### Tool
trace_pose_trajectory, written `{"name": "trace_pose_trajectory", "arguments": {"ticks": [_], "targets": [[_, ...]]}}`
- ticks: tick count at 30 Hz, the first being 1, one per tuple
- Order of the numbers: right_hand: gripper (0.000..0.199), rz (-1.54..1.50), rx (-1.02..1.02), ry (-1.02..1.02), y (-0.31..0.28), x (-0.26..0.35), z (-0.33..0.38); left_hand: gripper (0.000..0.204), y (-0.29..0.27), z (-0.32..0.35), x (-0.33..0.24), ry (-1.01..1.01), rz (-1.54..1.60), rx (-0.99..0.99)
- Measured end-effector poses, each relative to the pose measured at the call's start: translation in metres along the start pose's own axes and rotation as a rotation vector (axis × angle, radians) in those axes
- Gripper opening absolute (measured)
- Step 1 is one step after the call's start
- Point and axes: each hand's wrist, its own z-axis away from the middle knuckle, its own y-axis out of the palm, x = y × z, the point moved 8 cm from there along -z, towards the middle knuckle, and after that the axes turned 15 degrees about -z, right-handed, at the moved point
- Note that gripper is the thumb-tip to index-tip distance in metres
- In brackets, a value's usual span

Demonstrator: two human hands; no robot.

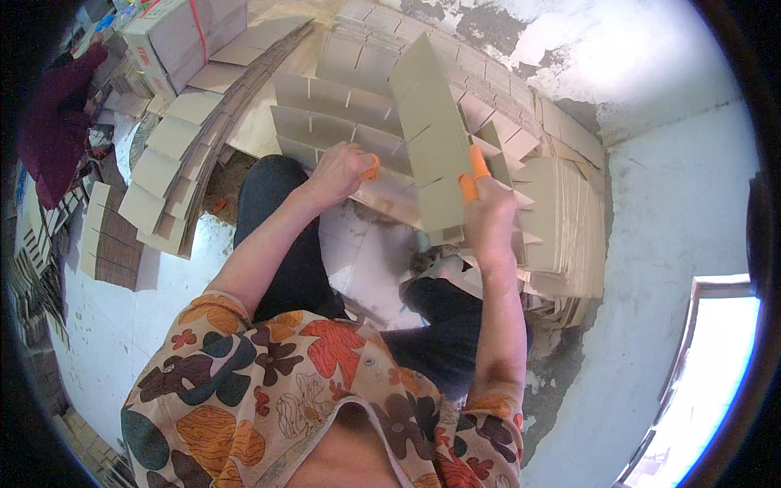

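My right hand (490,213), with orange covers on its fingers, is closed on the right edge of a slotted cardboard strip (427,134). The strip stands tilted, its far end raised. To the left, my left hand (343,171) is curled closed, an orange cover showing on one finger. It is beside several upright slotted cardboard strips (313,120) set in rows; whatever its fingers hold is hidden. More cardboard pieces (496,138) stick out behind my right hand, partly covered by the tilted strip.
Stacks of slotted cardboard (561,211) lean along the peeling wall (675,195) at right. At left a fanned row of cardboard (175,134) runs toward a strapped carton (183,41). A person in dark red clothing (61,126) is at far left. My bent legs (281,236) flank the white floor (354,244).
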Motion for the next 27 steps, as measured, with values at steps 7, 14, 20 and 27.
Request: {"name": "trace_pose_trajectory", "arguments": {"ticks": [7, 14, 20, 27], "targets": [[0.026, -0.069, 0.022, -0.018, 0.006, 0.004, -0.005, 0.01, 0.014, 0.005, 0.006, 0.028, 0.027, 0.04], [0.011, 0.03, 0.109, 0.04, 0.027, -0.009, 0.006, 0.01, 0.004, 0.002, 0.001, 0.038, 0.016, -0.013], [0.016, -0.038, 0.393, -0.128, 0.093, -0.038, 0.034, 0.009, 0.019, 0.004, 0.008, 0.025, -0.041, 0.033], [0.019, 0.035, 0.457, 0.002, 0.073, -0.033, 0.03, 0.024, 0.017, 0.002, 0.01, -0.005, 0.026, 0.147]]}}
